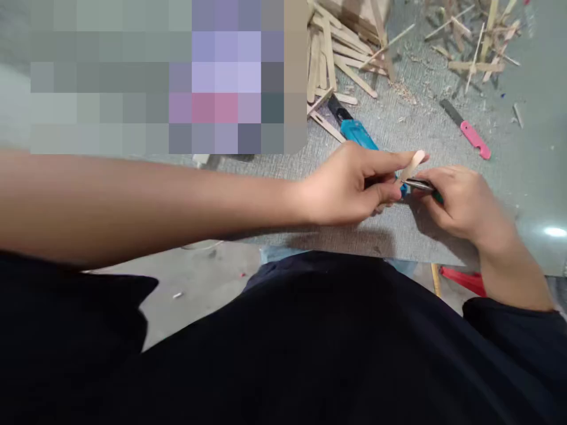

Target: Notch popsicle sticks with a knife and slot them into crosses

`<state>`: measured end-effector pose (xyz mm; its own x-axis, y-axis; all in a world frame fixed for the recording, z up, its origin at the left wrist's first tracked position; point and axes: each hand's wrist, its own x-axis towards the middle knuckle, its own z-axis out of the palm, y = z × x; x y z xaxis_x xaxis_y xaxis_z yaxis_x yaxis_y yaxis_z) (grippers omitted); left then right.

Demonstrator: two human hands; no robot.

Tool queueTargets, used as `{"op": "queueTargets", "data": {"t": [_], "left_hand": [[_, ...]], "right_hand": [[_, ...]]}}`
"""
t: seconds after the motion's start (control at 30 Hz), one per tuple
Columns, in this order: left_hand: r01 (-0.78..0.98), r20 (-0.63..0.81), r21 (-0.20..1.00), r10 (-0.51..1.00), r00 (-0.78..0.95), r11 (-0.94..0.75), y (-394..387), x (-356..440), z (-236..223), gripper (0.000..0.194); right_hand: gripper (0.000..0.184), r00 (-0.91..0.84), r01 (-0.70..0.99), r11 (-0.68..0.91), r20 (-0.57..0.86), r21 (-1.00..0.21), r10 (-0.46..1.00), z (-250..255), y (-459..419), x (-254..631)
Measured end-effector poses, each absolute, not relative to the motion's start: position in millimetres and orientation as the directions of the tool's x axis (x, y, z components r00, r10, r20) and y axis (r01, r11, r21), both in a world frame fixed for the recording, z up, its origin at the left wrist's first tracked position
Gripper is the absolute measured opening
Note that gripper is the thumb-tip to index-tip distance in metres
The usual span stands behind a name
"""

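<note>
A: Reading left to right, what could go wrong here?

B: The left hand (349, 186) pinches a wooden stick (413, 165) between thumb and fingers, above the near part of the table (425, 130). A metal-tipped tool (420, 185) reaches the stick's lower part, though contact cannot be confirmed; the right hand (463, 198) is closed around it. Should the tip slip off the thin wood, it could nick the left fingertips just beside it. Excess pressure might split the stick.

A: And the counts, in the same order?

B: Two hands; a heap of sticks (325, 53), too overlapped to count; one blue-handled cutter (358, 134), partly hidden by the left hand; one held stick; one metal-tipped tool; one pink-handled knife (472, 136), lying beyond the right hand; scattered slivers (476, 66), likewise uncountable.
</note>
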<state>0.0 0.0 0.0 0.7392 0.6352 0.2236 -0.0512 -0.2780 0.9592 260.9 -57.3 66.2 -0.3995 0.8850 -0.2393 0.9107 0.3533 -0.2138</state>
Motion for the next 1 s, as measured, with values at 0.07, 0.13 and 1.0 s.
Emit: {"op": "queueTargets", "data": {"t": [0.07, 0.13, 1.0], "left_hand": [[-0.036, 0.218, 0.957, 0.634, 0.742, -0.287, 0.7, -0.4, 0.1, 0.065], [-0.022, 0.229, 0.948, 0.633, 0.739, -0.317, 1.1, -0.8, 0.0, 0.064], [0.147, 0.364, 0.775, 0.624, 0.692, -0.615, -4.5, -1.6, -1.4, 0.058]], "right_hand": [[0.037, -0.402, 0.911, 0.359, -0.244, -0.201, 0.883, 65.7, -57.3, 262.1], [0.036, -0.408, 0.910, 0.370, -0.240, -0.186, 0.881, 64.6, -57.4, 263.1], [0.032, -0.409, 0.913, 0.398, -0.191, -0.091, 0.893, 57.8, -62.4, 257.2]]}}
